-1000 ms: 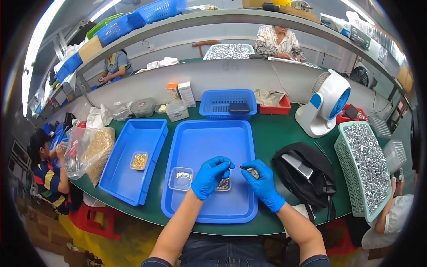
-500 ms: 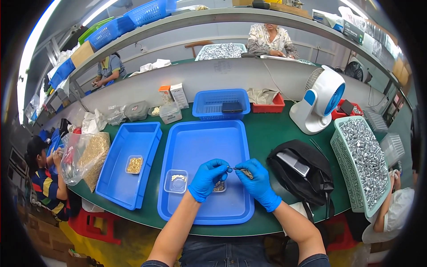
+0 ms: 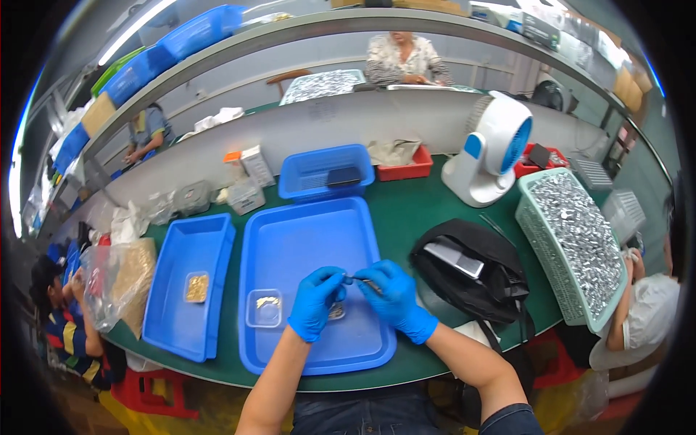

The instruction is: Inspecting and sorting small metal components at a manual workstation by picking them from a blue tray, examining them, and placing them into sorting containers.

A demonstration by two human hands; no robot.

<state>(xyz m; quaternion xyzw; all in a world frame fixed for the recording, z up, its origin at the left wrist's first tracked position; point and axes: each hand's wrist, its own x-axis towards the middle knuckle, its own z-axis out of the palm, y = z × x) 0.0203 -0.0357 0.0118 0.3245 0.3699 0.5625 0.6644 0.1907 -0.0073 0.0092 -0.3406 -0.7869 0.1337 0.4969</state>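
Both my hands wear blue gloves and meet over the large blue tray (image 3: pixel 304 246). My left hand (image 3: pixel 317 302) and my right hand (image 3: pixel 395 299) pinch a small dark metal part (image 3: pixel 360 281) between their fingertips. Under my left hand lies a small clear dish with tiny metal parts (image 3: pixel 336 312), partly hidden. A second small clear box (image 3: pixel 264 307) with a few yellowish parts sits on the tray to the left of my left hand.
A narrower blue tray (image 3: pixel 181 290) with a dish of brass bits lies to the left. A black bag (image 3: pixel 475 272) lies right, then a green basket of metal parts (image 3: pixel 533 232). A white fan (image 3: pixel 489 156) and blue basket (image 3: pixel 326 174) stand behind. Other people sit around.
My hands stay together over the tray, shifting slightly lower and closer to me while working the small part. Nothing else has moved.
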